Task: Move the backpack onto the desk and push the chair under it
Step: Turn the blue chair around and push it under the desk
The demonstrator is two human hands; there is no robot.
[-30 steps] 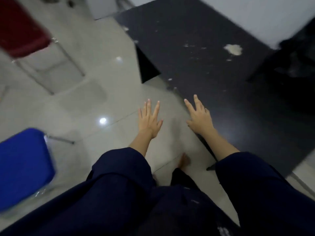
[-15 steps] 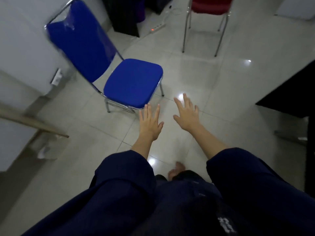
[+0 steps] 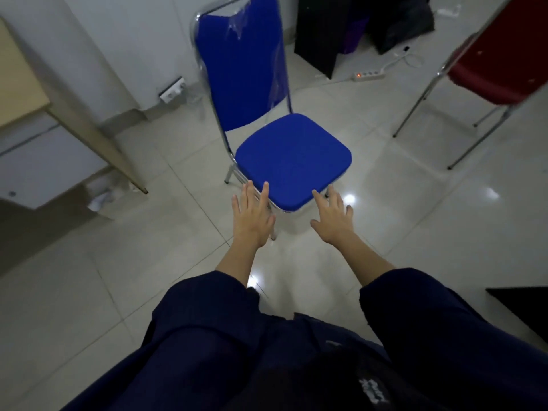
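Note:
A blue padded chair with a chrome frame stands on the tiled floor straight ahead, its seat bare and its backrest wrapped in clear plastic. My left hand is open, its fingertips at the near left edge of the seat. My right hand is open too, fingers spread over the near right corner of the seat. Neither hand grips anything. A corner of the black desk shows at the right edge. No backpack is in view.
A red chair stands at the upper right. A beige table with a slanted leg is at the left. A power strip and cable lie on the floor beside dark panels at the back.
The view has swung from the black desk to the blue chair, which is now centred and closer. Both open hands have come up to the seat's near edge.

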